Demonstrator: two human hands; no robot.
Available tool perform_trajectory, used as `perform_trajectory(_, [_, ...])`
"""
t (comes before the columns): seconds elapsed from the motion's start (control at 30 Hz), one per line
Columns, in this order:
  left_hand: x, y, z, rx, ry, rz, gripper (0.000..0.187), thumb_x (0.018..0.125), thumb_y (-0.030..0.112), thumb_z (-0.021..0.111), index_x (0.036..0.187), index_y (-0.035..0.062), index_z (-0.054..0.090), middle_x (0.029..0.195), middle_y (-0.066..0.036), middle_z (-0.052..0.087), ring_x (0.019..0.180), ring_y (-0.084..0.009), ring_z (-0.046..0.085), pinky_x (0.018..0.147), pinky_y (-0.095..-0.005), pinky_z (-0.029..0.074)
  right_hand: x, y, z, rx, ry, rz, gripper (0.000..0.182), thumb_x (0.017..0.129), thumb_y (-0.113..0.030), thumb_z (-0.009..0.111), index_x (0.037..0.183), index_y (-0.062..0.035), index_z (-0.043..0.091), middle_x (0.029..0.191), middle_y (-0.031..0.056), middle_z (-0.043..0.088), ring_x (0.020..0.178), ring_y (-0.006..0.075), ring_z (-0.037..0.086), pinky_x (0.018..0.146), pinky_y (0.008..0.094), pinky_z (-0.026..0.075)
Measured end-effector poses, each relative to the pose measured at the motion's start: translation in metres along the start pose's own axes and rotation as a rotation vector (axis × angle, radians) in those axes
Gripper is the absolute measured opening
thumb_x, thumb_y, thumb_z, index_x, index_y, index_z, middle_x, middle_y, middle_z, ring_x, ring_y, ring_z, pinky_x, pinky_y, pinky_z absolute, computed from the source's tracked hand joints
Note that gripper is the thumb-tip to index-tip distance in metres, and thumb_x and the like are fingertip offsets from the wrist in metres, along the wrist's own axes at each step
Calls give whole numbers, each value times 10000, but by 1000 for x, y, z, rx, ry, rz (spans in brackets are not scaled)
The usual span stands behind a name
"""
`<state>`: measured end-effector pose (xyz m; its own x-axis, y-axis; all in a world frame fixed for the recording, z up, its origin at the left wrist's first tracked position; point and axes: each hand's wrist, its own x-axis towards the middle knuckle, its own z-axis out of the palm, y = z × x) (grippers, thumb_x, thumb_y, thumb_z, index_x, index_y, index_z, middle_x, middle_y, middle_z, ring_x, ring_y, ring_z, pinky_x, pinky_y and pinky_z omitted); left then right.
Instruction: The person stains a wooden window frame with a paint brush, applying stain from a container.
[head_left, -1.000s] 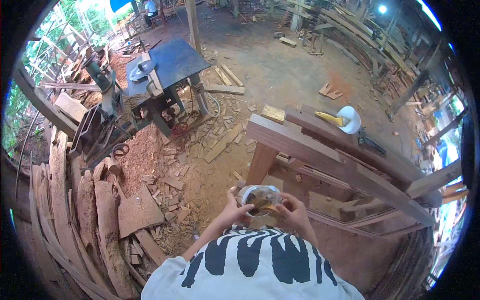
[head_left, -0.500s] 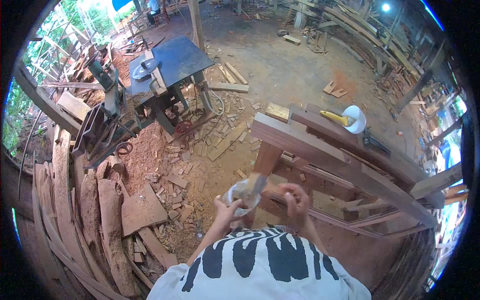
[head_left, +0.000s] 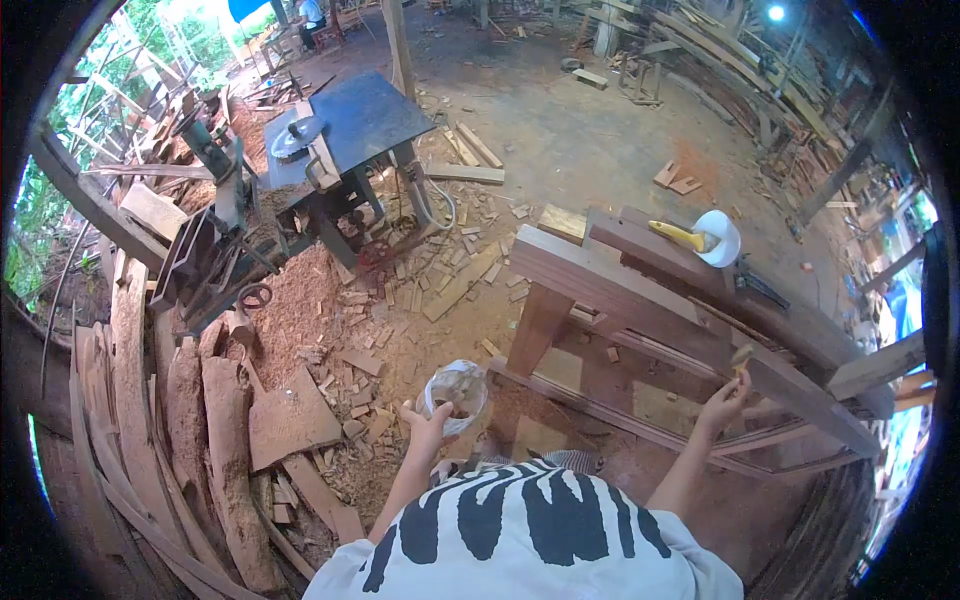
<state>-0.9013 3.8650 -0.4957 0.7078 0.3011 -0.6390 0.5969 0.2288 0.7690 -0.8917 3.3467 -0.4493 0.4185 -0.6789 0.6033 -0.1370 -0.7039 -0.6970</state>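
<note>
My left hand (head_left: 426, 424) is closed on the rim of a clear plastic tub (head_left: 474, 402), which has brownish contents showing inside. It is held low in front of my body, apart from the wooden frame. Out to the right, my right hand (head_left: 722, 404) grips a small paintbrush (head_left: 741, 357) with its head pointing up. The brush head overlaps the side of the long brown beam (head_left: 640, 291) of the frame in this view. A yellow-handled brush (head_left: 676, 234) and a white bowl (head_left: 719, 240) rest together on the beam behind it.
A dark tool (head_left: 762, 287) lies beside the bowl. At the left stands a table saw (head_left: 365, 120) with a bare circular blade (head_left: 297, 138). Sawdust (head_left: 300, 300) and offcuts cover the floor near it. Rough slabs (head_left: 222, 430) lean at the lower left. A person (head_left: 311, 18) sits far back.
My right hand has carried the brush from the tub rightward to the beam. My left hand and the tub have shifted slightly left.
</note>
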Motion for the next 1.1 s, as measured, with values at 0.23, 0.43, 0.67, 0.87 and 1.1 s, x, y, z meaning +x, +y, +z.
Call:
perform_trajectory(0.23, [-15,2,-4,-13,13,17,938,777,223,719,1388,118,15,1315,-210,331,1122,-335,489,676,-454,563,-33,-74,56,37,-79,-407,179,899,-7,513,1053,-27,600,1095,131,616,1063,288,579,919,376,444])
perform_trajectory(0.43, [-9,-12,-19,-65,0,76,903,781,214,715,1366,90,39,1287,-208,355,1107,-334,504,691,-467,566,-74,-183,136,338,-389,-364,162,846,10,588,994,-29,639,1038,129,649,981,280,604,858,364,472])
perform_trajectory(0.67, [17,-42,-26,12,74,144,933,774,198,728,1381,61,33,1300,-216,351,1111,-325,493,713,-448,554,-73,-157,161,436,-413,-274,118,873,-29,601,980,-19,651,994,131,667,963,280,622,847,344,482])
perform_trajectory(0.87, [13,-32,-14,17,29,166,968,746,188,758,1392,60,49,1289,-207,340,1105,-294,492,675,-378,561,-52,-74,68,273,-319,34,247,947,-120,519,1161,-41,615,1151,90,639,1058,228,605,924,342,464])
perform_trajectory(1.1, [-9,-9,-11,79,39,150,924,757,191,747,1389,104,80,1301,-178,329,1082,-298,507,625,-355,562,-28,-8,11,-247,-35,-108,214,899,-77,559,1095,-45,641,1105,138,633,997,314,606,921,383,439])
